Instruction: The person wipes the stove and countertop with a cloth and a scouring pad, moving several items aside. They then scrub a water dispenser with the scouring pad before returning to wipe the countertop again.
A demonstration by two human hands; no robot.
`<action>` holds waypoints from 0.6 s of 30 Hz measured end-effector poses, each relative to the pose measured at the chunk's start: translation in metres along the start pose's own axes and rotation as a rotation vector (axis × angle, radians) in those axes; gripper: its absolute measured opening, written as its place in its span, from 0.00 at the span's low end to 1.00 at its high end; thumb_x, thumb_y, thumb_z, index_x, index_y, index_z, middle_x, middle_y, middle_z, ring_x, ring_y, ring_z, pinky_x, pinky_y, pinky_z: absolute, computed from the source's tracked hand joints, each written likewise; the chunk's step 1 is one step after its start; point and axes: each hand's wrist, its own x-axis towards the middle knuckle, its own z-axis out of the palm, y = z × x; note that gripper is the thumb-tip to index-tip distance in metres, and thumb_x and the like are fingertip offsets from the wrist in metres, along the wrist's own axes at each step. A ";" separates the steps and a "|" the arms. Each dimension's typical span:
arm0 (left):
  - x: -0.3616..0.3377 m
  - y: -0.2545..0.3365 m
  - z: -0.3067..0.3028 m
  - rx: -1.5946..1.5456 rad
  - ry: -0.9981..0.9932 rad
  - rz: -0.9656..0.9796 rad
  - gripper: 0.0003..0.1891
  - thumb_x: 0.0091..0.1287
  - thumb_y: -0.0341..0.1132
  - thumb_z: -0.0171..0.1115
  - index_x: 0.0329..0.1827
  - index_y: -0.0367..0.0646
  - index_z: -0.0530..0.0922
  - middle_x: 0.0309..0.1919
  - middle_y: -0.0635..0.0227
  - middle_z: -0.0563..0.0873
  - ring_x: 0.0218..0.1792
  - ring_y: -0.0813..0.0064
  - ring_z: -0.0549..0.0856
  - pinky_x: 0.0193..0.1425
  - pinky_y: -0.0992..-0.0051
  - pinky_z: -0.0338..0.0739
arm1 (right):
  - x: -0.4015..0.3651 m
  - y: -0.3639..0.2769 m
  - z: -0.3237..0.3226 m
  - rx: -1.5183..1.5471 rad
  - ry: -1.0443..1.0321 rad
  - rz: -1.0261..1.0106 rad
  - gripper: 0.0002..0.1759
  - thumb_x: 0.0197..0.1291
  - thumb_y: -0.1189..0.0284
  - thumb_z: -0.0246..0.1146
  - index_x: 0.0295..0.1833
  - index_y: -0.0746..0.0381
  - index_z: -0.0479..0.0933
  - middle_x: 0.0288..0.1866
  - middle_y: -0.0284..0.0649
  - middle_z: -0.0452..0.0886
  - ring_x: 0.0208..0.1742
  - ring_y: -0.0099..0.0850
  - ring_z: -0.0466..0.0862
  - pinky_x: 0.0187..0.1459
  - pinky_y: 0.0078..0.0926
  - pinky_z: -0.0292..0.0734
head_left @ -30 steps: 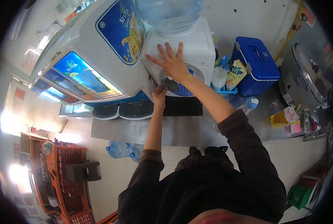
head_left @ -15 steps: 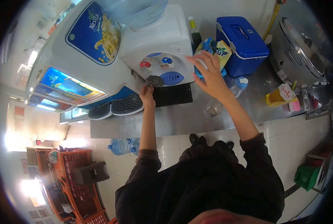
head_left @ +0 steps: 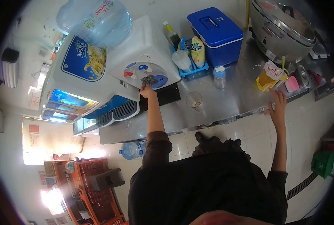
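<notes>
My left hand (head_left: pixel 147 91) grips a grey steel wool scrubber (head_left: pixel 149 80) in front of the white water dispenser (head_left: pixel 137 48), just below its red and blue taps. At the far right of the counter, my right hand (head_left: pixel 278 103) is open with the fingers apart, holding nothing. Nearest to it are a yellow caddy with an orange-yellow Sovia pouch (head_left: pixel 271 75) and a pink sponge (head_left: pixel 291 84). Between my hands, a clear glass (head_left: pixel 194 100) and a blue-capped bottle (head_left: pixel 220 77) stand on the steel counter (head_left: pixel 167 122).
A blue cooler box (head_left: pixel 217 35) stands at the back beside a blue basket (head_left: pixel 195 72) of packets and a white cup. Behind my right hand is a large steel cooker (head_left: pixel 283 33). The Nestea drink machine (head_left: pixel 71 90) fills the left, with water jugs (head_left: pixel 132 150) on the floor.
My right hand has moved from near the dispenser and basket to the far right, by the yellow caddy. My left hand stays at the dispenser with the scrubber. The view has shifted right.
</notes>
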 end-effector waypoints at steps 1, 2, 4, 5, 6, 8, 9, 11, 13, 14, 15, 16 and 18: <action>-0.002 0.002 0.004 0.022 -0.005 0.008 0.17 0.57 0.18 0.64 0.51 0.27 0.76 0.43 0.56 0.85 0.41 0.68 0.85 0.45 0.74 0.80 | -0.014 0.013 -0.005 0.004 0.002 0.006 0.29 0.55 0.80 0.61 0.64 0.56 0.70 0.55 0.44 0.72 0.62 0.47 0.67 0.63 0.45 0.62; -0.003 0.003 0.007 0.044 -0.012 0.016 0.17 0.57 0.17 0.65 0.50 0.27 0.76 0.44 0.55 0.85 0.42 0.68 0.85 0.45 0.74 0.81 | -0.027 0.022 -0.010 -0.016 -0.020 0.078 0.29 0.55 0.80 0.60 0.64 0.56 0.69 0.55 0.44 0.71 0.62 0.47 0.67 0.63 0.45 0.62; 0.000 0.000 0.013 0.051 -0.014 0.038 0.17 0.56 0.17 0.65 0.50 0.27 0.77 0.43 0.55 0.85 0.41 0.68 0.85 0.44 0.73 0.81 | -0.051 0.036 -0.014 -0.033 -0.041 0.161 0.28 0.56 0.80 0.60 0.64 0.57 0.69 0.55 0.44 0.71 0.62 0.47 0.67 0.63 0.45 0.63; 0.002 -0.003 0.016 0.053 -0.012 0.055 0.17 0.56 0.17 0.65 0.51 0.27 0.77 0.43 0.55 0.85 0.40 0.68 0.85 0.44 0.72 0.81 | -0.062 0.040 -0.014 -0.056 -0.042 0.198 0.28 0.56 0.80 0.60 0.64 0.57 0.69 0.55 0.44 0.71 0.62 0.47 0.67 0.63 0.45 0.63; 0.002 -0.002 0.019 0.058 -0.021 0.057 0.17 0.56 0.17 0.65 0.51 0.27 0.77 0.43 0.55 0.85 0.40 0.68 0.85 0.44 0.72 0.81 | -0.071 0.041 -0.014 -0.079 -0.043 0.234 0.28 0.56 0.80 0.60 0.64 0.57 0.69 0.55 0.44 0.71 0.63 0.46 0.67 0.64 0.45 0.63; 0.003 0.001 0.021 0.132 0.022 0.067 0.18 0.56 0.17 0.65 0.50 0.27 0.77 0.42 0.55 0.85 0.39 0.68 0.84 0.44 0.71 0.80 | -0.083 0.040 -0.012 -0.096 -0.051 0.268 0.29 0.56 0.81 0.60 0.65 0.56 0.69 0.56 0.44 0.71 0.63 0.46 0.67 0.64 0.46 0.63; 0.005 0.001 0.020 0.135 0.015 0.069 0.18 0.56 0.17 0.65 0.50 0.27 0.77 0.42 0.55 0.85 0.39 0.68 0.84 0.44 0.71 0.80 | -0.089 0.039 -0.011 -0.113 -0.060 0.290 0.29 0.55 0.81 0.60 0.65 0.56 0.69 0.56 0.45 0.71 0.63 0.46 0.66 0.64 0.46 0.63; 0.006 0.000 0.017 0.099 0.013 0.069 0.17 0.57 0.19 0.64 0.51 0.29 0.77 0.42 0.58 0.84 0.38 0.68 0.84 0.42 0.71 0.80 | -0.098 0.035 -0.008 -0.098 -0.058 0.301 0.29 0.55 0.82 0.60 0.65 0.56 0.69 0.56 0.44 0.71 0.63 0.46 0.66 0.64 0.44 0.63; 0.018 -0.021 0.003 -0.035 -0.020 0.071 0.16 0.58 0.20 0.64 0.51 0.30 0.77 0.41 0.59 0.84 0.38 0.69 0.83 0.40 0.73 0.80 | -0.111 0.034 -0.005 -0.083 -0.060 0.304 0.29 0.56 0.83 0.59 0.65 0.56 0.69 0.56 0.44 0.72 0.63 0.45 0.66 0.64 0.42 0.63; 0.025 -0.031 -0.007 -0.170 -0.050 0.074 0.15 0.60 0.21 0.64 0.50 0.30 0.76 0.41 0.61 0.83 0.38 0.69 0.83 0.39 0.74 0.79 | -0.121 0.035 -0.001 -0.046 -0.060 0.330 0.29 0.56 0.83 0.59 0.65 0.56 0.69 0.56 0.43 0.72 0.63 0.45 0.66 0.64 0.42 0.63; 0.030 -0.038 -0.017 -0.172 -0.052 0.078 0.15 0.60 0.21 0.64 0.50 0.30 0.76 0.41 0.61 0.83 0.38 0.69 0.83 0.39 0.74 0.79 | -0.130 0.036 0.003 -0.010 -0.057 0.355 0.29 0.56 0.83 0.59 0.65 0.56 0.69 0.56 0.43 0.72 0.63 0.45 0.66 0.64 0.42 0.63; 0.032 -0.042 -0.024 -0.250 -0.051 0.037 0.14 0.60 0.23 0.64 0.49 0.32 0.76 0.41 0.62 0.82 0.38 0.70 0.83 0.39 0.75 0.79 | -0.140 0.036 0.004 -0.010 -0.047 0.354 0.29 0.56 0.83 0.59 0.65 0.56 0.69 0.56 0.43 0.72 0.63 0.45 0.66 0.64 0.42 0.63; 0.019 -0.028 -0.035 -0.327 -0.041 -0.077 0.16 0.61 0.24 0.65 0.51 0.36 0.72 0.39 0.62 0.82 0.39 0.71 0.83 0.41 0.76 0.81 | -0.162 0.042 0.002 0.005 -0.120 0.434 0.30 0.56 0.82 0.60 0.66 0.55 0.69 0.57 0.45 0.71 0.63 0.44 0.66 0.64 0.44 0.63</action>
